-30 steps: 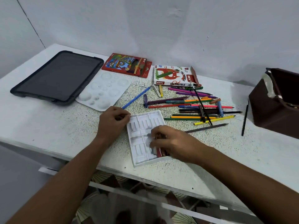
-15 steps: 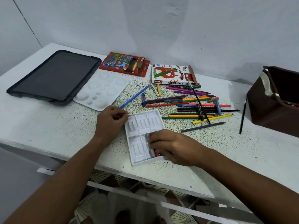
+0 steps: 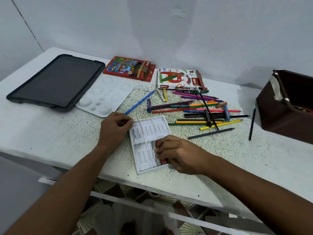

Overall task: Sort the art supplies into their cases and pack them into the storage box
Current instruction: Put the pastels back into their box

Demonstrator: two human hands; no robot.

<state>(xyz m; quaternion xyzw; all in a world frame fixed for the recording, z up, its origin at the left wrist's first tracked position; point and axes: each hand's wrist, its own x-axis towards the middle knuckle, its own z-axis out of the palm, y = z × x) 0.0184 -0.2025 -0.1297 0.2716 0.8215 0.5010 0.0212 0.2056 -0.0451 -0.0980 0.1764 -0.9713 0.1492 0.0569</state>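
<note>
- Nearest us, our right hand (image 3: pixel 177 154) lies knuckles-up over the near right corner of the white moulded plastic pastel tray (image 3: pixel 149 143), fingers curled down onto a grey crayon and a red crayon (image 3: pixel 159 161) lying in its slots; we cannot tell whether they pinch or only press.
- Our left hand (image 3: pixel 114 128) sits at the tray's far left corner, fingers curled in and gripping its rim, forearm running back toward us.
- The tray rests on the speckled white tabletop (image 3: pixel 67 138) close to the near edge, with bare surface to its left and to its right.
- Beyond the tray lies one loose heap of coloured pencils and crayons (image 3: pixel 199 112), too overlapped for a sure count; one grey pencil (image 3: pixel 210 133) lies nearest us, one blue pencil (image 3: pixel 139 102) points off to the left.
- One thin dark brush (image 3: pixel 252 122) lies alone, just beside the brown storage box (image 3: pixel 286 114) at the right edge.
- Left of the heap sit one white round-welled paint palette (image 3: pixel 105 95) and one dark-cased tablet (image 3: pixel 55 82), touching or nearly so.
- Farthest, near the wall, we see two cardboard cases: one red pencil box (image 3: pixel 129 68) and one white oil pastel box (image 3: pixel 177 78) with its end flap open.
</note>
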